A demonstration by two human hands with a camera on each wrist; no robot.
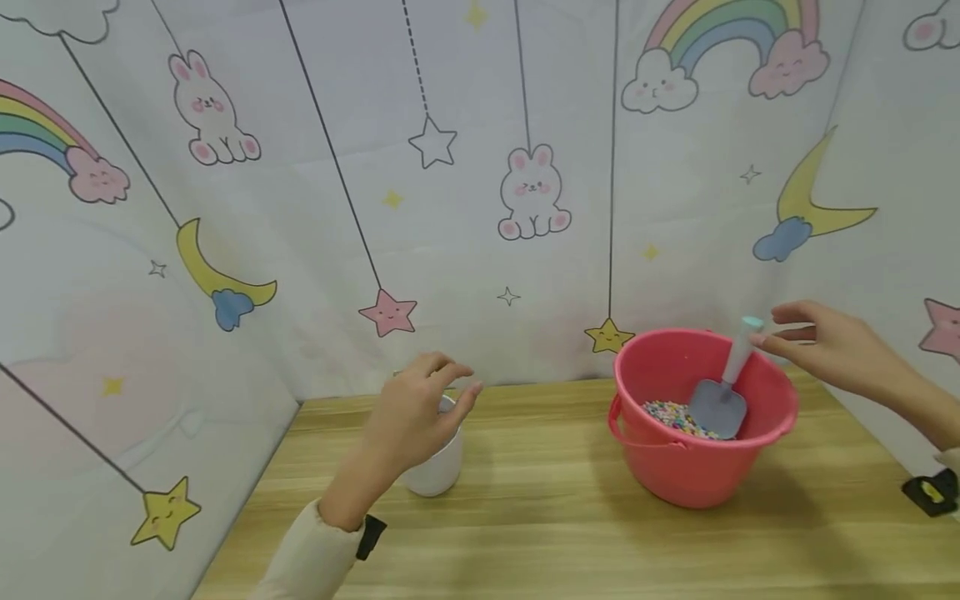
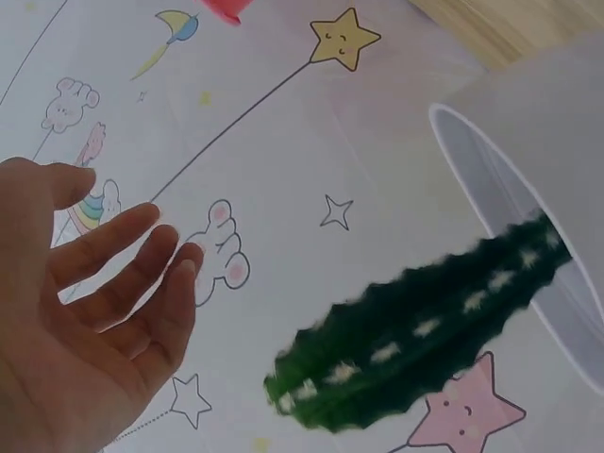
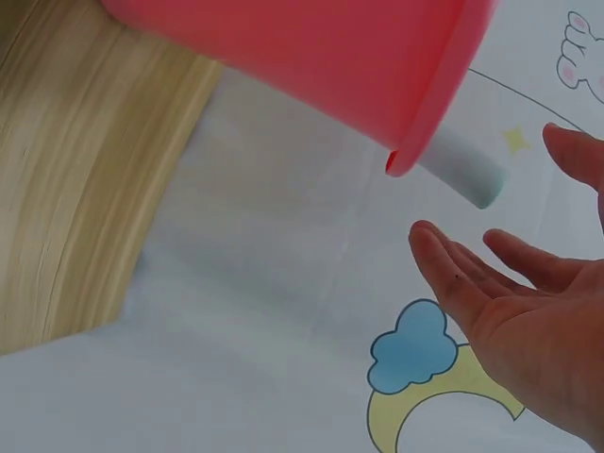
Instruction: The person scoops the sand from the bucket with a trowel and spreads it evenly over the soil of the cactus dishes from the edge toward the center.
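Observation:
My left hand (image 1: 412, 412) hovers over a white pot (image 1: 438, 467), its fingers loosely bent and holding nothing. Out of that pot (image 2: 528, 104) sticks a green ridged cactus (image 2: 396, 330) with pale tufts, seen apart from my left hand (image 2: 104, 293) in the left wrist view. In the head view the hand hides the cactus. On the right, a small shovel (image 1: 723, 404) with a grey blade and a whitish handle leans inside a pink bucket (image 1: 697, 471). My right hand (image 1: 847, 346) is beside the handle's top, fingers apart. A gap separates my right hand (image 3: 519, 293) from the handle (image 3: 467, 170) in the right wrist view.
Small multicoloured pellets (image 1: 675, 417) lie in the bucket under the shovel blade. The bucket's pink carrying handle (image 1: 617, 425) hangs down its left side. A wood-grain table (image 1: 525, 533) carries everything, with a white printed cloth (image 1: 465, 250) behind and at both sides.

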